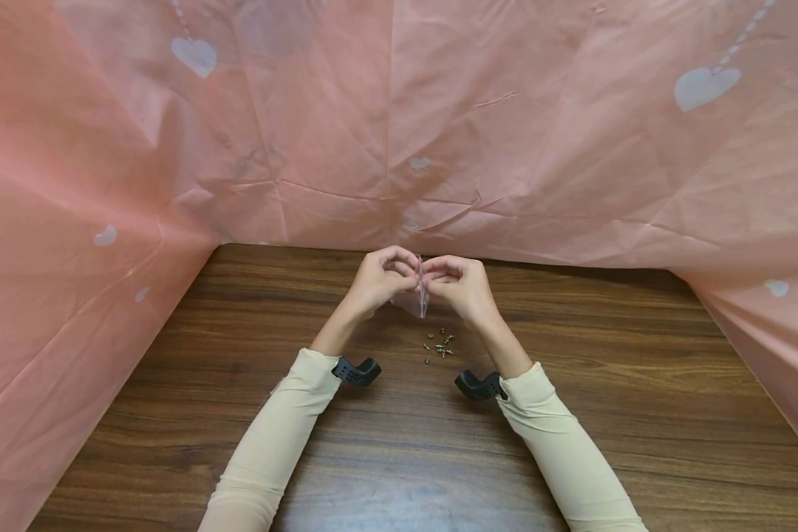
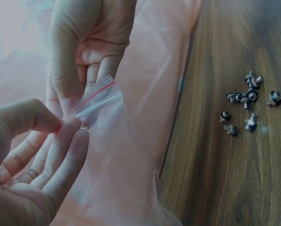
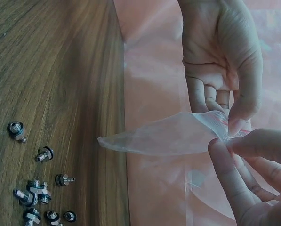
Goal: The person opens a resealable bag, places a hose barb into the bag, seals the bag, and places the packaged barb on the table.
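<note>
Thumb and fingers of my left hand [image 1: 372, 279] pinch one side of a clear zip-lock bag [image 2: 124, 155] near its mouth. My right hand [image 1: 467, 290] pinches the bag at the same edge, so the fingertips of both hands meet there. A red line marks the zip strip [image 2: 95, 96]. From the fingers the bag's body hangs down, thin and see-through, with nothing visible in it. Several small metal fittings [image 3: 36, 193] with dark rings lie loose on the table, a little nearer to me than the bag.
The brown wood-grain table [image 1: 625, 414] carries the fittings in a loose cluster between my forearms. A pink cloth [image 1: 539, 162] with white hearts hangs behind the table and along both sides. Black camera mounts [image 1: 357, 372] sit on my wrists.
</note>
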{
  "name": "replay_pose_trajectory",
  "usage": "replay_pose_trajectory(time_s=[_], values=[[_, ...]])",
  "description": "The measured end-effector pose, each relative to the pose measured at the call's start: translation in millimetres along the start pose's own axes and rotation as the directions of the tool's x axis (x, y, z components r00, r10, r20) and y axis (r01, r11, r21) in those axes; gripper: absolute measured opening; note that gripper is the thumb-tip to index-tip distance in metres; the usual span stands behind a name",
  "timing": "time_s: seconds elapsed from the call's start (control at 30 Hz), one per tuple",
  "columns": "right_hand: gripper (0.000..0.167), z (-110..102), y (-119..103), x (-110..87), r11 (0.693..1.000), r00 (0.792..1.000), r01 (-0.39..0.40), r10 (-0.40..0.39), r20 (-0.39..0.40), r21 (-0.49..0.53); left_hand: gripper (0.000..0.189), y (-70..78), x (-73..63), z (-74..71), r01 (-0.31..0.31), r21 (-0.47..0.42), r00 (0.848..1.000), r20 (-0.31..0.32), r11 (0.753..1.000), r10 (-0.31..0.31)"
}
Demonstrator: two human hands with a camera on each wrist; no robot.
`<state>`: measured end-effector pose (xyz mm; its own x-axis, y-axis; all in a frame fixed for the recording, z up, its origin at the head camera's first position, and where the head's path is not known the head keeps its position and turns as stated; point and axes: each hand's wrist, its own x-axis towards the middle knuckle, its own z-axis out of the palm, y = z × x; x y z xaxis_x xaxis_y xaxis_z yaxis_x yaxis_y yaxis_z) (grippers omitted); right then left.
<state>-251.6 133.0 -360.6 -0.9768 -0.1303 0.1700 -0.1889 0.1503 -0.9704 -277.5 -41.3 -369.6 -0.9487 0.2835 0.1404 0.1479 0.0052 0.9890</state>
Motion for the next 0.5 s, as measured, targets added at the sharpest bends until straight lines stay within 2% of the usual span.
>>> replay_pose_trajectory(time_s=[0.5], values=[[0.02,-1.0,-0.1,0.3,0.998,1.0,0.014,-0.016,-0.027,-0.057,0.02,-1.1,1.8,-3.1,0.014,-0.029,1.0,0.022,0.999,-0.013]])
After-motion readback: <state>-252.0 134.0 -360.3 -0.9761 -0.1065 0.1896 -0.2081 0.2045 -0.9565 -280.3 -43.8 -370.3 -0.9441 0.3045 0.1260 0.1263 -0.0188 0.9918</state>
